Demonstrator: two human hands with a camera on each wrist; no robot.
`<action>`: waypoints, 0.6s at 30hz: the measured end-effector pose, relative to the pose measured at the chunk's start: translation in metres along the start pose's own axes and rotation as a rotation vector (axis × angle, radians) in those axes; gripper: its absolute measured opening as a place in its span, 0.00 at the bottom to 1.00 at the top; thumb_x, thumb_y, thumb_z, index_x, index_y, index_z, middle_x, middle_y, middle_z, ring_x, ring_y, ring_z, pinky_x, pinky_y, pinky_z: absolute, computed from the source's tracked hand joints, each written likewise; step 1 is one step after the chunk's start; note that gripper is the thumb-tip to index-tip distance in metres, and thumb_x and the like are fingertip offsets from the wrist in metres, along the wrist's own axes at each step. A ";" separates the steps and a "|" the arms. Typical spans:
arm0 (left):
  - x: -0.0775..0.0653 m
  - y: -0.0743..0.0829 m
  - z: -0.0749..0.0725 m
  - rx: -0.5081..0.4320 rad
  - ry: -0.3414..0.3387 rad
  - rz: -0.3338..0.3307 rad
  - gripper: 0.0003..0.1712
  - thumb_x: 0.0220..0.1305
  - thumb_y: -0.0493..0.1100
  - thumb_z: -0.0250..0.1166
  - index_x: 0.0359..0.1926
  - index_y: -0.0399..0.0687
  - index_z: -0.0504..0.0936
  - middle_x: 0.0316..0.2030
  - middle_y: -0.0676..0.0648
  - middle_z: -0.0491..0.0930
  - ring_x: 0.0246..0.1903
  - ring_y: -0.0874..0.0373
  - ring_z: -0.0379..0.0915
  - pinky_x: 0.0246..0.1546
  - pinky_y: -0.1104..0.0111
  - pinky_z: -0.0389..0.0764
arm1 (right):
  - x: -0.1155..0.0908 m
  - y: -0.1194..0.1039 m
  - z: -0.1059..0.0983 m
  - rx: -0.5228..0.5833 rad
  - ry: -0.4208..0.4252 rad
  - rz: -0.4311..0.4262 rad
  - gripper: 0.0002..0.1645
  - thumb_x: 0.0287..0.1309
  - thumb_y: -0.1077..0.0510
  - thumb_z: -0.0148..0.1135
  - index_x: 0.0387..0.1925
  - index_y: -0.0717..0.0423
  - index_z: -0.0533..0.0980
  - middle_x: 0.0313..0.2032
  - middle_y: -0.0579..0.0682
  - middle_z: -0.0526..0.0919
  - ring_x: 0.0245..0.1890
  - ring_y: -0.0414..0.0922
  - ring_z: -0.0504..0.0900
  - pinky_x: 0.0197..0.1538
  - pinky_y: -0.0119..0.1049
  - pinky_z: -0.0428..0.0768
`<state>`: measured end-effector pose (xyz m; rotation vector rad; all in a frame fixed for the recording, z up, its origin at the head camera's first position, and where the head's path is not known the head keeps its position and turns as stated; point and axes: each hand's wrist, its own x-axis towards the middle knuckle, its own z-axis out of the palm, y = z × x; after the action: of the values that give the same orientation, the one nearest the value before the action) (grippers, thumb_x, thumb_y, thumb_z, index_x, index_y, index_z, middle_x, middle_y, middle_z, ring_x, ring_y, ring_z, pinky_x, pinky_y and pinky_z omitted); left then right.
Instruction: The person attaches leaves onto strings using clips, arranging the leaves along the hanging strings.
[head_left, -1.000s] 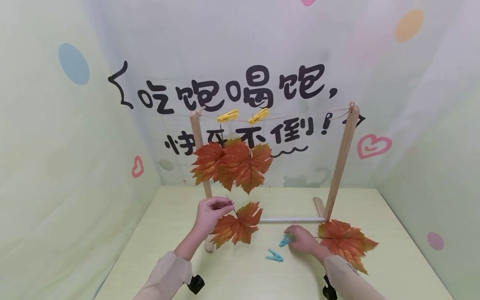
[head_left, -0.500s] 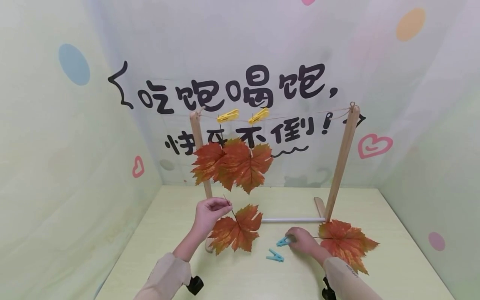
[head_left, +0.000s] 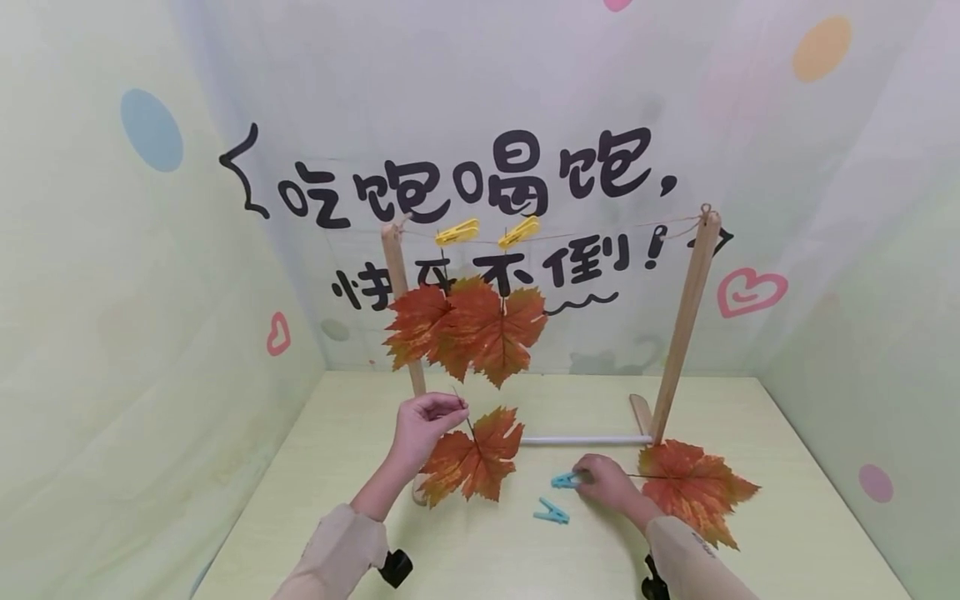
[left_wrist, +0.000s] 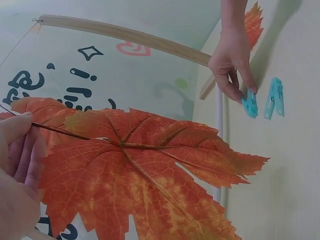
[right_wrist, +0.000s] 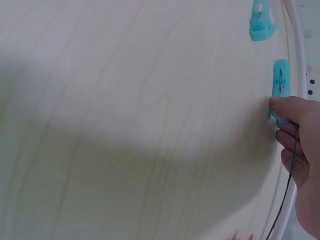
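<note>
My left hand [head_left: 422, 423] pinches the thin dark stem of an orange-red artificial maple leaf [head_left: 480, 457], which hangs in front of the left post. In the left wrist view the leaf [left_wrist: 145, 170] fills the lower middle, its stem running to thumb and finger. On the right, my right hand [head_left: 606, 482] grips one end of a blue clothespin [head_left: 564, 481] between thumb and fingers, low over the table. A second blue clothespin [head_left: 552, 511] lies just in front of it. Beside the right wrist rests another leaf [head_left: 693, 487], its stem reaching under the hand.
Two wooden posts [head_left: 684, 325] carry a string [head_left: 585, 235] between them. Two yellow clothespins [head_left: 457, 232] on it hold two hanging leaves [head_left: 501, 329] toward the left. A white rod [head_left: 585, 440] joins the posts near the table [head_left: 480, 558].
The blue clothespin in my right hand has turned from slanting to nearly level, pointing left. My left hand and its leaf have shifted only slightly.
</note>
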<state>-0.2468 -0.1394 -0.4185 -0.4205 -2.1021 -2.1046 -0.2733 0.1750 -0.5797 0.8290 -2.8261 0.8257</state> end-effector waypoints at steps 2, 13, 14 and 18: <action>0.000 0.000 0.002 0.001 0.005 0.006 0.13 0.50 0.31 0.67 0.37 0.24 0.78 0.28 0.55 0.82 0.30 0.62 0.79 0.34 0.70 0.80 | 0.000 0.001 0.000 0.003 0.007 0.004 0.11 0.41 0.66 0.68 0.31 0.63 0.79 0.31 0.51 0.81 0.34 0.48 0.79 0.41 0.43 0.77; 0.004 -0.002 0.012 -0.017 -0.020 0.049 0.12 0.51 0.31 0.66 0.36 0.24 0.79 0.27 0.55 0.82 0.29 0.62 0.78 0.33 0.71 0.80 | 0.002 0.001 -0.003 -0.012 0.014 -0.010 0.11 0.40 0.66 0.68 0.31 0.64 0.79 0.30 0.51 0.81 0.33 0.48 0.79 0.39 0.42 0.78; 0.004 -0.002 0.013 -0.019 -0.024 0.054 0.12 0.51 0.31 0.66 0.36 0.24 0.79 0.27 0.55 0.82 0.29 0.62 0.78 0.33 0.71 0.80 | 0.002 0.001 -0.004 -0.009 0.016 -0.009 0.11 0.40 0.66 0.68 0.30 0.64 0.79 0.29 0.51 0.82 0.32 0.48 0.79 0.38 0.42 0.78; 0.005 -0.002 0.017 -0.025 -0.027 0.059 0.13 0.50 0.30 0.66 0.35 0.22 0.78 0.27 0.54 0.82 0.28 0.62 0.78 0.33 0.71 0.80 | 0.003 0.001 -0.009 -0.015 0.011 0.009 0.11 0.40 0.66 0.68 0.31 0.64 0.80 0.30 0.52 0.82 0.33 0.49 0.80 0.38 0.42 0.78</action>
<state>-0.2508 -0.1222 -0.4190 -0.5096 -2.0537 -2.1054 -0.2772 0.1785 -0.5720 0.8084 -2.8243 0.8071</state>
